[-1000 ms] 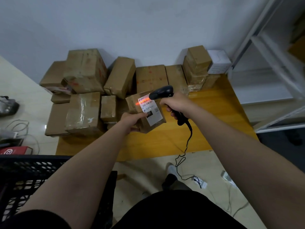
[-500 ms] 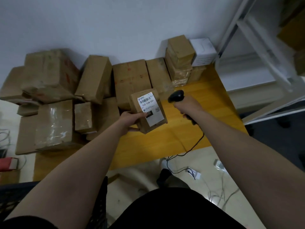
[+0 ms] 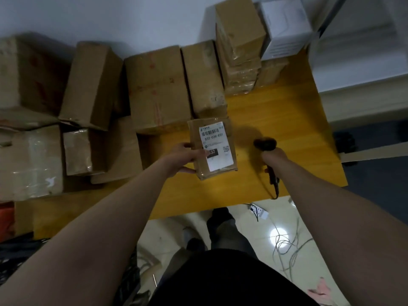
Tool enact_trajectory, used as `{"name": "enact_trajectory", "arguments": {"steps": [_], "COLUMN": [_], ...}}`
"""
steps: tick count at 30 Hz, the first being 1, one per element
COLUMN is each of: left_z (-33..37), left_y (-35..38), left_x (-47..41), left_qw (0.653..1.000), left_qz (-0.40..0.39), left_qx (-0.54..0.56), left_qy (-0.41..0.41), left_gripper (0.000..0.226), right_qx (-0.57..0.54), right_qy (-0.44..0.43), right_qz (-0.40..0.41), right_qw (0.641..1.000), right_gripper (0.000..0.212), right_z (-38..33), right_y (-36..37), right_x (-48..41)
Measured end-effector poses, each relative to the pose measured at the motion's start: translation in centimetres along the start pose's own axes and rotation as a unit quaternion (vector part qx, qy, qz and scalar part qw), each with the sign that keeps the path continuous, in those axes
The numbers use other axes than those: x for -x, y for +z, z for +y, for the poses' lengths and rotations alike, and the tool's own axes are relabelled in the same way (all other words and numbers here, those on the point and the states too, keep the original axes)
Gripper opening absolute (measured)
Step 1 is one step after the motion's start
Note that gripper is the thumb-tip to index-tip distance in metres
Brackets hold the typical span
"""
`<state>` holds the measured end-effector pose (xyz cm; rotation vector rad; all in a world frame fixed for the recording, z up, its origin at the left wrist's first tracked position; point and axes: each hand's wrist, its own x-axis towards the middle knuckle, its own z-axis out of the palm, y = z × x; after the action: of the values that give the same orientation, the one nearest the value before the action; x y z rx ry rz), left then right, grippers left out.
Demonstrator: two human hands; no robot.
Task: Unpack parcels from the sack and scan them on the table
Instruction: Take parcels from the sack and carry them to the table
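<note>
Scanning station, head view. The left hand (image 3: 187, 157) pinches a small cardboard parcel (image 3: 213, 149) by its left edge, thumb on the label face and fingers beneath, holding it label-up over the yellow table (image 3: 287, 120), just near of the row of stacked boxes (image 3: 159, 89) along the far wall. The white shipping label (image 3: 217, 145) faces the camera, barcode at its far end. To the right of the parcel, apart from it, the right hand (image 3: 272, 156) is wrapped closed around the grip of a black handheld scanner (image 3: 266, 144), whose cord (image 3: 274, 186) trails off the near table edge. No red beam shows on the label, so the scanner appears idle, though the dim light makes this uncertain.

The step in hand is judged to be either confirming the read or setting the parcel down. To do it well: keep the thumb clear of the barcode and printed code; hold the label flat and steady; if rescanning, aim the scanner head squarely across the bars rather than along them. When placing, choose the bare table right of the stacked boxes, label upward, and keep the cord from snagging the table's near edge.
</note>
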<state>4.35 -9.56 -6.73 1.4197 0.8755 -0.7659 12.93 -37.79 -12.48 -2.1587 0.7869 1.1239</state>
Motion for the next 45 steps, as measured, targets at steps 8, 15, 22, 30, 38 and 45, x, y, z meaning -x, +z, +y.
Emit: {"name": "enact_trajectory", "arguments": {"steps": [8, 15, 22, 30, 38, 45], "left_z": [-0.9, -2.7, -6.7, -18.1, -29.3, -39.2], "left_y": [0.9, 0.8, 0.0, -1.0, -0.5, 0.0], "left_x": [0.1, 3.7, 10.4, 20.6, 31.2, 38.6], "left_qw": [0.999, 0.998, 0.997, 0.993, 0.985, 0.978], "left_qz": [0.02, 0.025, -0.002, 0.023, 0.037, 0.051], "left_qx": [0.037, 0.038, 0.008, 0.034, 0.076, 0.084], "left_qy": [0.018, 0.04, 0.081, 0.114, 0.148, 0.184], "left_gripper": [0.07, 0.072, 0.061, 0.048, 0.063, 0.081], "right_qx": [0.034, -0.03, -0.2, -0.14, -0.085, -0.065], "right_qy": [0.016, 0.017, -0.212, -0.322, -0.365, -0.38], "right_qz": [0.016, 0.133, -0.061, -0.135, -0.143, -0.162], "right_qw": [0.999, 0.991, 0.955, 0.927, 0.916, 0.908], "right_gripper": [0.03, 0.041, 0.014, 0.039, 0.02, 0.022], "right_z": [0.0, -1.0, 1.2, 9.4, 19.9, 27.4], "right_y": [1.4, 0.1, 1.9, 6.8, 12.3, 16.7], "right_x": [-1.6, 2.5, 12.5, 25.7, 36.3, 42.9]}}
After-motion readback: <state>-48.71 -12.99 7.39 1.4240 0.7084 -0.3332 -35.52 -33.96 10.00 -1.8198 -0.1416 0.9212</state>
